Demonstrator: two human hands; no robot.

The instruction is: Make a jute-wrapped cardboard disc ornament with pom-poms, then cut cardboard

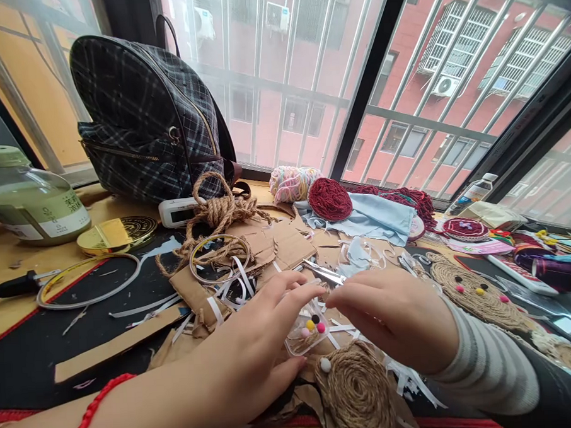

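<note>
Silver, the slim tool (330, 275) at frame centre is gripped by the right hand (397, 319); beside it the left hand (266, 331) curves, its hold impossible to tell. A coiled jute disc (357, 390) lies bottom centre.

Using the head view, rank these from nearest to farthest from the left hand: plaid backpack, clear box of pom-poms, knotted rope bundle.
From the left hand:
1. Clear box of pom-poms: just right of the hand, by the thumb.
2. Knotted rope bundle: beyond the hand, slightly left.
3. Plaid backpack: behind the rope, farther left, by the window.
</note>
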